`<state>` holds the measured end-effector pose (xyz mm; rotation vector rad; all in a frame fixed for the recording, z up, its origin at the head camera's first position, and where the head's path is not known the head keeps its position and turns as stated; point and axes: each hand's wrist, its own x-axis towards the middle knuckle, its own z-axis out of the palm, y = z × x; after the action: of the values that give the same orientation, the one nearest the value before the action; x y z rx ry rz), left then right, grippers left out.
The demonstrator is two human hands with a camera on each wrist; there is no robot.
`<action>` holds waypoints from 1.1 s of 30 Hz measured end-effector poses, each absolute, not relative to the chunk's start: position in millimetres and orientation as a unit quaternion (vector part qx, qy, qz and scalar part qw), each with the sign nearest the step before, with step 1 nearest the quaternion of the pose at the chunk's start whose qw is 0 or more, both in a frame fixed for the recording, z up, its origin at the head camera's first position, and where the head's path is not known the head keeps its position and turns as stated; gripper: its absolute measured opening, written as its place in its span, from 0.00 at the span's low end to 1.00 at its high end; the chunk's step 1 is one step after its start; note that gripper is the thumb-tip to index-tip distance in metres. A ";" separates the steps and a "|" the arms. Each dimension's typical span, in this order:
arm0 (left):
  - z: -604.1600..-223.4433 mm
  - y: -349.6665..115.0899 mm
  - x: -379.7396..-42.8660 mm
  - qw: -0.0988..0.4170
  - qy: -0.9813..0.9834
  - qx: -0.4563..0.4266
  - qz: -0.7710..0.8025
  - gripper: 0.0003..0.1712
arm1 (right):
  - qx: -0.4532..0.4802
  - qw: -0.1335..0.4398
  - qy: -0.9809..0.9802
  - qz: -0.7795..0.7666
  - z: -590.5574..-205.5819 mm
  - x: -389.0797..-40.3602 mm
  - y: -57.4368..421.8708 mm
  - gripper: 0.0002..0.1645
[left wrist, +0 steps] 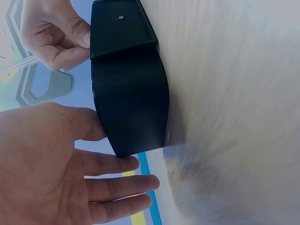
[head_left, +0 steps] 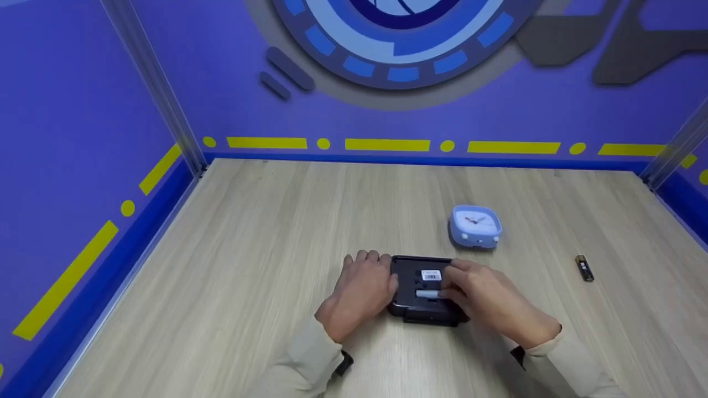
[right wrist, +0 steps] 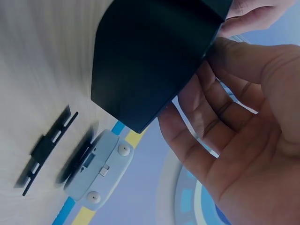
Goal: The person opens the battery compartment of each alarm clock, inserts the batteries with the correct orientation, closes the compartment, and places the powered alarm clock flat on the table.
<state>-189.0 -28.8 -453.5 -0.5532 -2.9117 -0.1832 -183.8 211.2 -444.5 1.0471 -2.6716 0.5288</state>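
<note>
A black square case (head_left: 406, 276) lies with its back up, showing a barcode label (head_left: 431, 275) and a recess. In that recess sits a pale blue-grey battery (head_left: 427, 294). The fingers of my right hand (head_left: 487, 298) pinch the battery's right end; the left wrist view shows this hand (left wrist: 56, 37) with curled fingers. My left hand (head_left: 362, 290) touches the case's left side, its thumb along the edge. In the left wrist view the other fingers of this hand (left wrist: 42, 154) are straight. From the side, the case (left wrist: 131, 98) looks thick and wedge-shaped.
Behind the case stands a light blue alarm clock (head_left: 475, 226). A black battery (head_left: 584, 268) with a gold end lies to the right. The right wrist view shows a thin black slotted piece (right wrist: 49, 152) beside the clock (right wrist: 99, 171). Panels border the wooden table (head_left: 265, 232).
</note>
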 end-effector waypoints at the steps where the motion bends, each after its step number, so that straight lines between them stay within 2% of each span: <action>1: -453.6 -28.8 -189.0 0.084 -0.977 -0.185 -0.062 0.18 | 0.358 0.116 -0.909 0.180 -444.8 -183.5 210.8 0.16; 16: -455.2 -29.0 -190.0 0.075 -0.977 -0.187 -0.062 0.19 | 0.370 0.123 -0.908 0.153 -450.3 -185.8 206.4 0.11; 33: -454.7 -28.8 -191.1 0.051 -0.980 -0.180 -0.068 0.20 | 0.365 0.110 -0.912 0.152 -445.4 -184.0 207.6 0.13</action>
<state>-191.1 -28.8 -454.7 -0.5475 -2.9818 -0.2072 -184.0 207.6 -445.4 1.0718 -2.6801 0.4458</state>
